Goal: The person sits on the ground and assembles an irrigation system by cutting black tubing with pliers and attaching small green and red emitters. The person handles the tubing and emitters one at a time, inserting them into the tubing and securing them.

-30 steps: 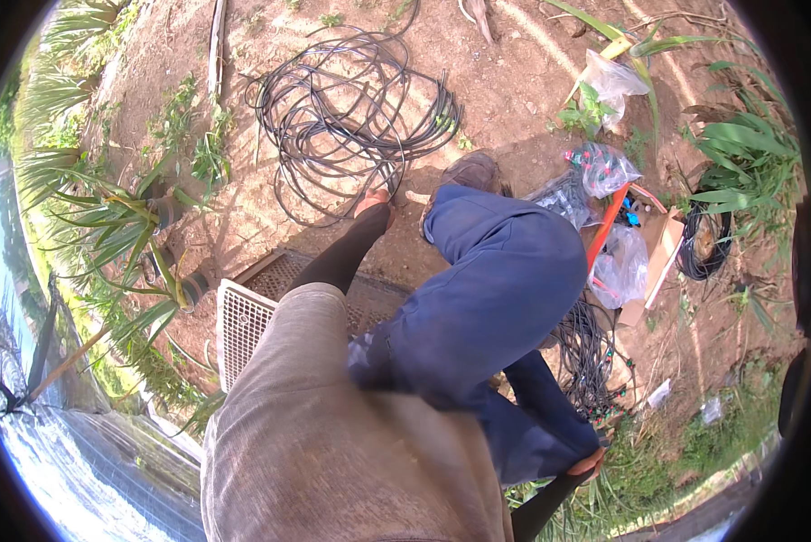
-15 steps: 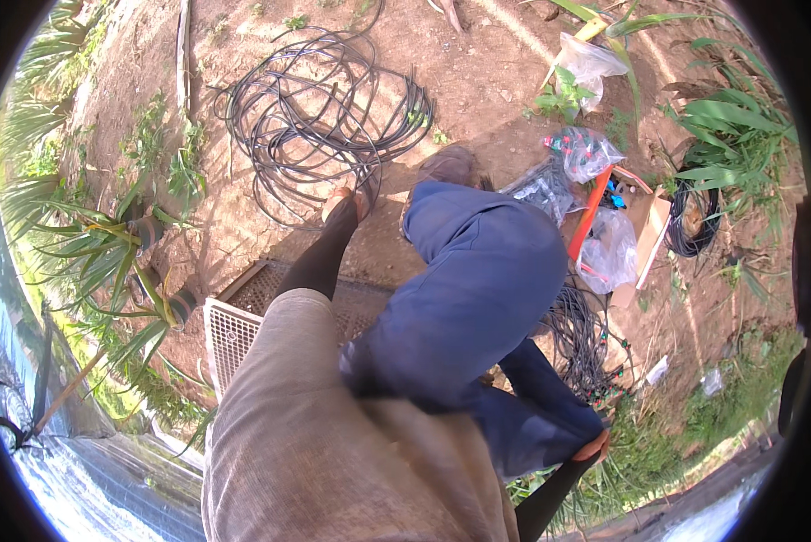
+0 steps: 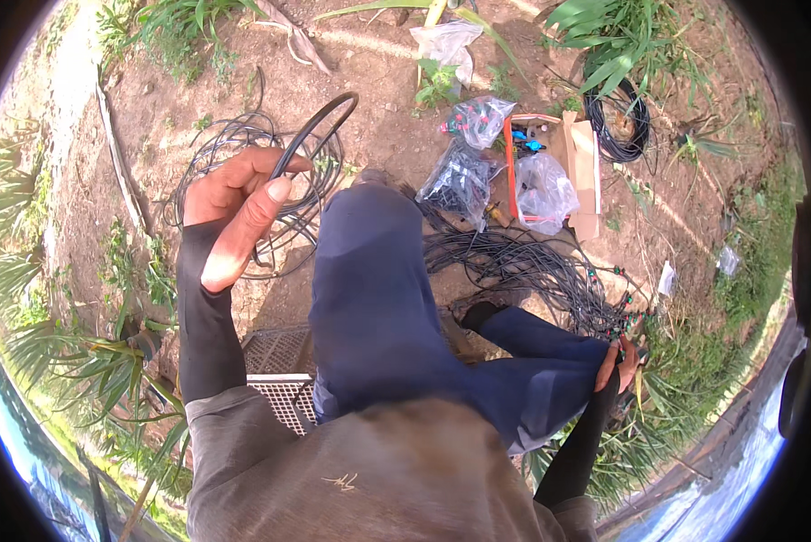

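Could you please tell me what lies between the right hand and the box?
In the head view, a tangle of thin black tubes lies between the right hand and the box.

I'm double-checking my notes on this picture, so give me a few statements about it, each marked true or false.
1. The left hand pinches a black hose. True.
2. Blue parts lie in the box. True.
3. The right hand is inside the box. False: it is at a bent knee.
4. The crate is bright red. False: it is pale.
5. A dark coil lies right of the box. True.
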`<state>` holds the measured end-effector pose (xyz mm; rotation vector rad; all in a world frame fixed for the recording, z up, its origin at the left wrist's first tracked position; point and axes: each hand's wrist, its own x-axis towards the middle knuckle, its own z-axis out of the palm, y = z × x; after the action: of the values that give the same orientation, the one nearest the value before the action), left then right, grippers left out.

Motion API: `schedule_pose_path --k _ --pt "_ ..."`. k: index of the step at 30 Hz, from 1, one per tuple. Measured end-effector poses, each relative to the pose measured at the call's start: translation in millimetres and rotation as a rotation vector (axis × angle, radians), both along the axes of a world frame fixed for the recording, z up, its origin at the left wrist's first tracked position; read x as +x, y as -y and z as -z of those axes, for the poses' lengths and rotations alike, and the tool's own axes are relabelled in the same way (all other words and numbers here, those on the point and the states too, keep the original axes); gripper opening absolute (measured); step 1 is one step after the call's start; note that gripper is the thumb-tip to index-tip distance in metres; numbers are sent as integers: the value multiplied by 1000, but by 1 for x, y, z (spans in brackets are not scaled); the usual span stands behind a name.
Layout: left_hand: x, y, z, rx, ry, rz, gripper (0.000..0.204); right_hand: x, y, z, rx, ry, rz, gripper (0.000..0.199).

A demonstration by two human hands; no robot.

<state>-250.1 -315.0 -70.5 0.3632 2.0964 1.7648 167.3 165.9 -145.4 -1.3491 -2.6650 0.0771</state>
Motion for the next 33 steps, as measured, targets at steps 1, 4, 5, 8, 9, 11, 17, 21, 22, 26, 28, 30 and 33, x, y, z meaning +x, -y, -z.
schedule_pose_path --k 1,4,5,8,9,11,17,21,22,26,28,30,33 --pt "-3 -21 -20 -35 -92 102 24 -28 20 -6 -159 -137 111 34" --pt "-6 -89 -42 -94 -591 456 22 -95 57 -16 -848 -467 22 42" --pt "-2 -115 -46 -60 -718 536 17 -122 72 -21 -1082 -538 -136 50" --pt "31 -171 -43 -128 -885 694 18 -198 113 -36 -1638 -947 -291 58" --pt "43 -186 -32 -230 -874 773 15 -212 117 -41 -1721 -1069 -240 58" --pt "56 -196 -4 -384 -903 861 10 -234 115 -53 -1902 -1298 -146 59" --pt "23 -163 45 -792 -1022 814 22 -192 60 0 -1726 -1363 18 43" --pt "-21 -145 43 -940 -1189 615 9 -175 79 20 -1755 -1380 -56 32" --pt "-29 -142 44 -985 -1176 614 9 -174 85 24 -1724 -1377 -105 31" --pt "-25 -165 48 -974 -931 736 8 -195 127 7 -1869 -1036 -84 48" --pt "-24 -174 54 -1029 -886 768 8 -198 146 35 -2051 -1164 -75 49" --pt "-29 -178 69 -1106 -935 770 8 -198 158 40 -1986 -1217 -55 51" --pt "-17 -191 82 -905 -850 914 26 -195 163 38 -2125 -1313 -32 55"
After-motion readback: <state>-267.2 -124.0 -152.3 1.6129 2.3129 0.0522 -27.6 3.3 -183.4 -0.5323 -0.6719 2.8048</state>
